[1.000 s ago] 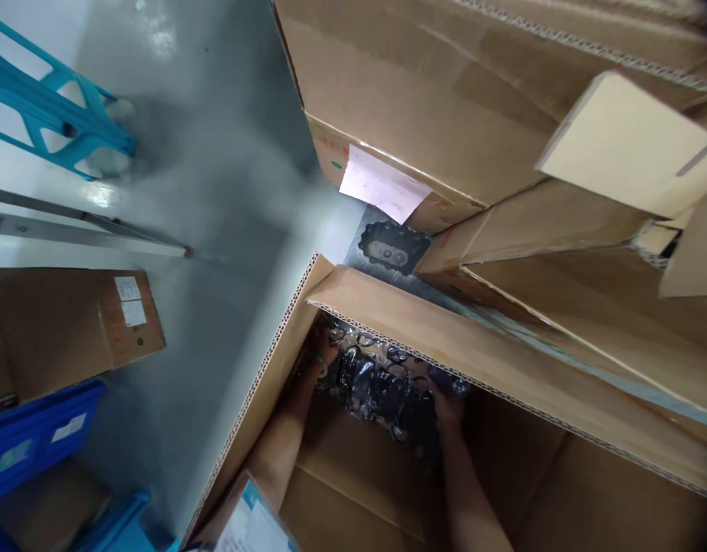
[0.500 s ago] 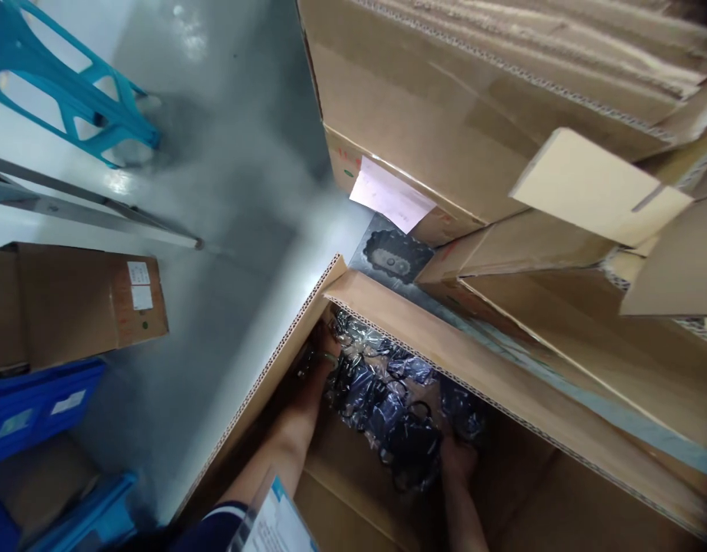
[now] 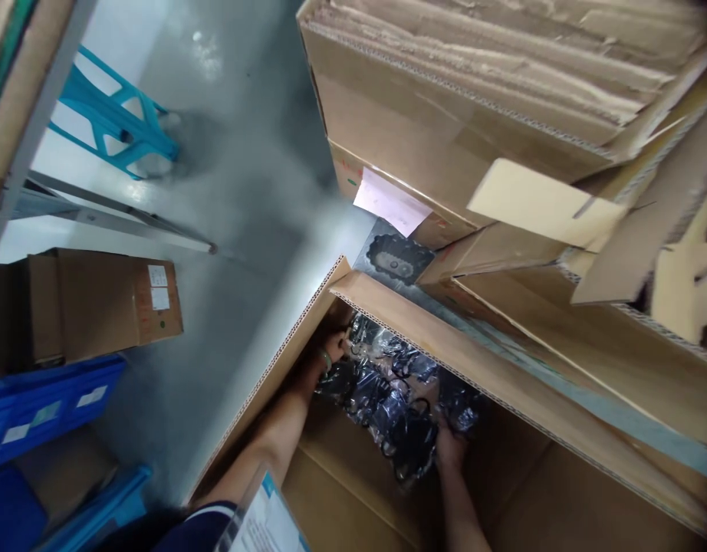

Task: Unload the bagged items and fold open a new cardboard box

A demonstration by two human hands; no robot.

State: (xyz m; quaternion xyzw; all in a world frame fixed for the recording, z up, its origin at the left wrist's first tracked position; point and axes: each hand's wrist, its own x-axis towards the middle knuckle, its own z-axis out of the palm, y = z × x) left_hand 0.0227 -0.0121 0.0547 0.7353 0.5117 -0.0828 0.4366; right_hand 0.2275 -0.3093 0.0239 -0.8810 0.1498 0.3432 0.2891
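At the far left we are seeing blue crates point(image 3: 37, 406) sitting on the grey floor point(image 3: 238, 192), with a closed cardboard box point(image 3: 100, 307) resting above them and a turquoise stool point(image 3: 117, 123) standing further back. Moving right, we are reaching down into a large open carton point(image 3: 273, 383) whose near wall is running diagonally across the view. Our left hand point(image 3: 329, 354) is gripping the upper left end of a clear plastic bag point(image 3: 388, 399) full of black rings, its fingers closing on the wrinkled film close to the carton's corner. The bag is lying deep inside the carton, against its far wall and on the brown bottom. Our right hand point(image 3: 448, 448) is clutching the bag's lower right end, fingers curled into the plastic. Beyond the carton's far wall a black part point(image 3: 395, 258) is lying on a grey sheet, and to the right stacked cardboard boxes point(image 3: 445, 115) with loose flaps are towering over us, one carrying a white paper label point(image 3: 391, 203).
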